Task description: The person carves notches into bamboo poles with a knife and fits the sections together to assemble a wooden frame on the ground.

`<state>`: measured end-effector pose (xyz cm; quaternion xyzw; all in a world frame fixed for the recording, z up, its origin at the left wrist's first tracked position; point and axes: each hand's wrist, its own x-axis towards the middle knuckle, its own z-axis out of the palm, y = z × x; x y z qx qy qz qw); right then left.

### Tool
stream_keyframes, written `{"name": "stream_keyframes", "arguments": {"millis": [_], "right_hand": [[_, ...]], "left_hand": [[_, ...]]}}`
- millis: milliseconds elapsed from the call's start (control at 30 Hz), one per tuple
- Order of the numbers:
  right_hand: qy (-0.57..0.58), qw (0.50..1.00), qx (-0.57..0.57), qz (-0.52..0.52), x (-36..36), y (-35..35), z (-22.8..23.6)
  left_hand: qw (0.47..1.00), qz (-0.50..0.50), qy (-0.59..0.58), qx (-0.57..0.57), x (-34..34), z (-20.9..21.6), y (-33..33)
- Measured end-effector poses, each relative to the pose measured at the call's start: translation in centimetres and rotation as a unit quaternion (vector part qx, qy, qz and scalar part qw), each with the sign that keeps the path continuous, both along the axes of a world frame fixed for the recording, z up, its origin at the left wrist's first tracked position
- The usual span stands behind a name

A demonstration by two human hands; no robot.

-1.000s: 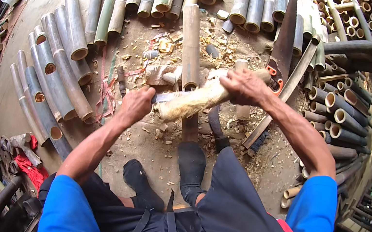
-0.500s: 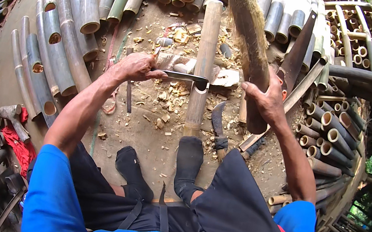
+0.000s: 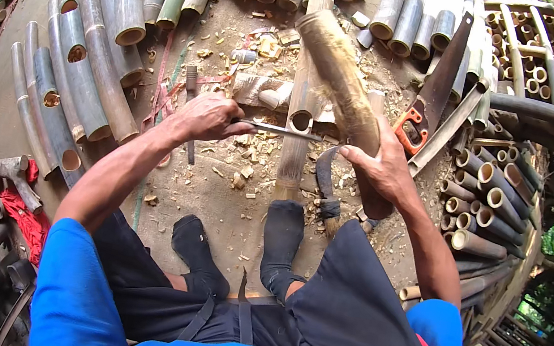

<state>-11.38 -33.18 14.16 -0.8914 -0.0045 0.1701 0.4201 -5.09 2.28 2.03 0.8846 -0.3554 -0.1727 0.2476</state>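
Note:
My left hand [image 3: 209, 118] is closed round a flat metal chisel [image 3: 277, 129], whose blade reaches right across a bamboo tube [image 3: 291, 164]. Near the blade is a rounded hole [image 3: 300, 120] cut in the tube's wall. The tube lies lengthwise before me, over a pale wooden block [image 3: 251, 86], its near end at my dark-socked right foot [image 3: 282, 232]. My right hand [image 3: 384, 165] grips a thick round mallet [image 3: 341, 74] with pale frayed fibres along one side. It slants up and leftward, its far end in front of the tube in this view.
An orange-handled saw [image 3: 447, 77] leans at the right, by a split bamboo strip [image 3: 449, 128]. A curved knife [image 3: 324, 174] lies right of the tube. Chips [image 3: 257, 162] litter the floor. Bamboo tubes [image 3: 95, 98] lie left and along the back; cut lengths [image 3: 499, 181] are stacked right.
The mallet has swung leftward and down toward the tube, uncovering the saw's handle. The chisel has shifted slightly nearer me and turned, its blade now seen more edge-on; the tube's hole shows more.

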Motion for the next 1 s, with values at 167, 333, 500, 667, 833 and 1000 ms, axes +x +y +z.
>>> {"name": "stream_keyframes", "arguments": {"millis": [167,333,500,667,833,1000], "right_hand": [[-0.020,0.996,0.065,-0.062,-2.0,-0.8,-0.8],[-0.065,0.980,0.073,-0.171,-9.9,-0.5,-4.5],[0.098,0.991,0.035,-0.079,-10.4,-2.8,-4.2],[-0.001,0.940,0.136,-0.312,-11.3,-3.8,-5.4],[-0.094,0.879,-0.006,-0.468,-15.5,-10.7,-10.9],[-0.059,0.852,-0.092,-0.512,-19.3,-13.1,-14.8]], "left_hand": [[0.996,0.086,0.006,0.014,2.5,-0.3,-2.5],[0.998,0.058,-0.002,0.019,3.0,-0.7,-3.6],[0.984,-0.047,-0.117,0.127,1.6,-1.7,-2.1],[0.994,0.043,-0.099,0.028,-4.1,-2.2,-1.1],[0.873,0.438,-0.212,-0.026,-1.3,-3.2,1.6],[0.832,0.531,-0.154,0.050,-0.5,-6.8,6.3]]}}
